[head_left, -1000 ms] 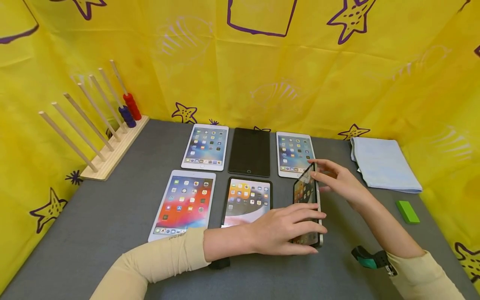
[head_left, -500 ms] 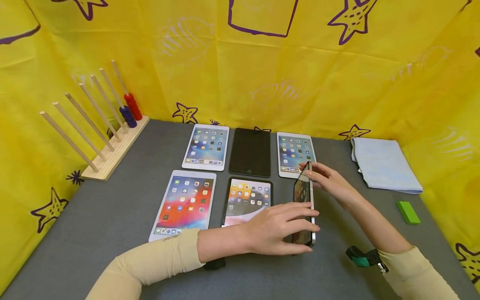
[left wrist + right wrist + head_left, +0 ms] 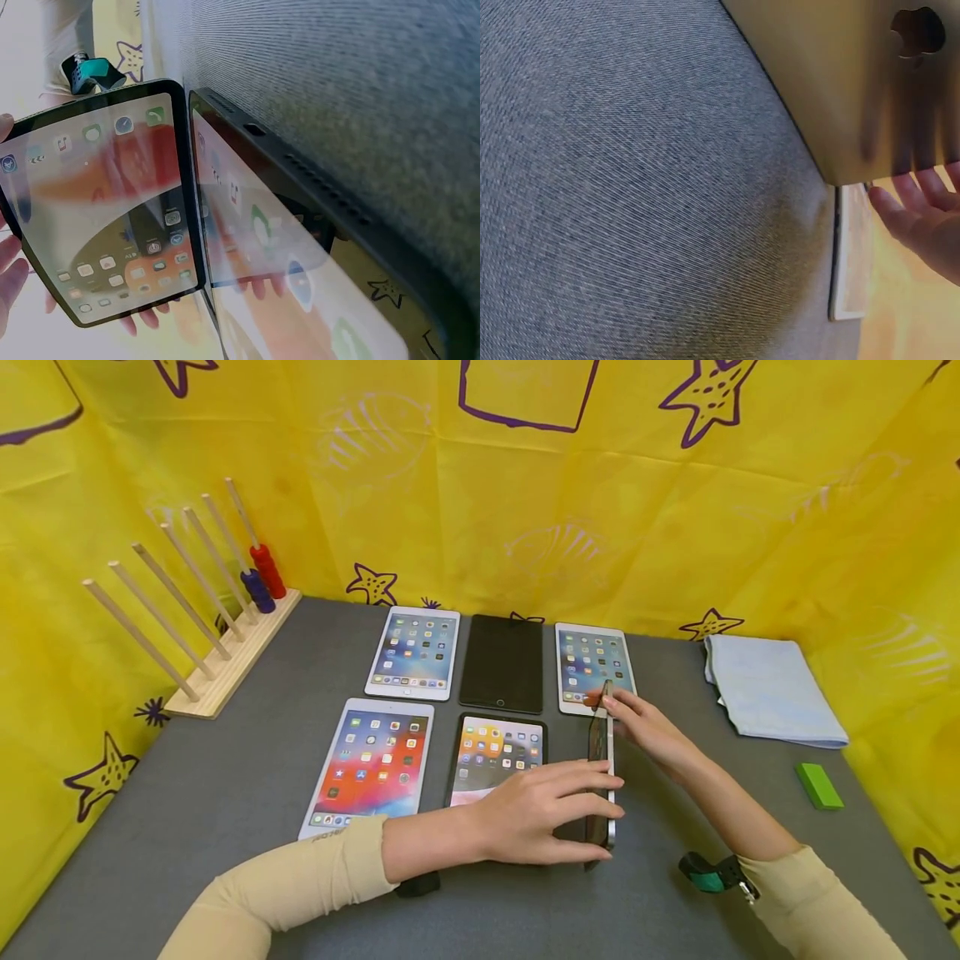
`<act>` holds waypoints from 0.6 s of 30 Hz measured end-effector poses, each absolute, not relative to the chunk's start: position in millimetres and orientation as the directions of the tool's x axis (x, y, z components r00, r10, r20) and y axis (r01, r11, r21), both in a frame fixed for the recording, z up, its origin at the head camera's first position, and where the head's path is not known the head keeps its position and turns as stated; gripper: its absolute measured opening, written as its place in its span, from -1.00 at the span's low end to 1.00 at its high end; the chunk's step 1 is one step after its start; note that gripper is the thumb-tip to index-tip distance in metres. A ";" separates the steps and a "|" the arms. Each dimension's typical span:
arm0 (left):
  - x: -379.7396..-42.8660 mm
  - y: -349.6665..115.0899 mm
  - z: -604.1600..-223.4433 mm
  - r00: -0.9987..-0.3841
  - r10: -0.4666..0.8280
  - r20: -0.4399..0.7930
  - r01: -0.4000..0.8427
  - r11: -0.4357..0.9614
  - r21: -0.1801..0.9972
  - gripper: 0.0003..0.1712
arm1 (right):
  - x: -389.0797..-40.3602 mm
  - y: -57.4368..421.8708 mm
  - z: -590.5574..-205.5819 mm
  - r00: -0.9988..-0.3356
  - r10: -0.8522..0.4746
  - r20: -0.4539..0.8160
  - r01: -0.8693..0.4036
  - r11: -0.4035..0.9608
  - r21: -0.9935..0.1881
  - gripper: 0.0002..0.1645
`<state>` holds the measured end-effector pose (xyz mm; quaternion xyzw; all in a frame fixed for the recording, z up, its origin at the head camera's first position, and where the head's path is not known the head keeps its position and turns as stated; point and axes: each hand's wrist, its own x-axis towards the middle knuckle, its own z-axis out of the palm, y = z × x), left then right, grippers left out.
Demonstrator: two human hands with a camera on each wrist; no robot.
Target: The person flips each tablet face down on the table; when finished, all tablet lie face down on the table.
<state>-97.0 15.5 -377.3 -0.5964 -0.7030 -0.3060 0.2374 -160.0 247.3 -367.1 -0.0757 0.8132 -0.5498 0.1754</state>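
A tablet (image 3: 598,739) stands on its long edge, its lit screen (image 3: 97,217) facing left toward the other tablets and its metallic back with an apple mark (image 3: 817,82) facing right. My left hand (image 3: 546,812) holds its near part, fingers over the raised edge. At its far end, my right hand (image 3: 651,731) pinches the corner between thumb and fingers. Beside it lies a black-framed tablet (image 3: 480,768), lit and partly covered by my left hand. A white tablet with a red-blue screen (image 3: 375,760) lies left of that, partly under my left sleeve.
Behind lie a white tablet (image 3: 414,652), a dark-screened black tablet (image 3: 501,660) and another white tablet (image 3: 592,660). A wooden peg abacus (image 3: 232,652) stands at the left. To the right are a folded light blue cloth (image 3: 772,685) and a green block (image 3: 819,786). Yellow fabric (image 3: 480,510) hangs behind.
Both hands have shifted left with the tablet, which has swung closer to vertical, so less of its screen shows from above. The other tablets have stayed put.
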 end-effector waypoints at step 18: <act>-101.2 0.8 -382.4 -0.194 0.647 0.738 0.980 0.103 0.168 -0.51 | -169.3 237.2 -380.8 -0.935 -0.285 -0.209 0.119 0.304 -0.945 -0.33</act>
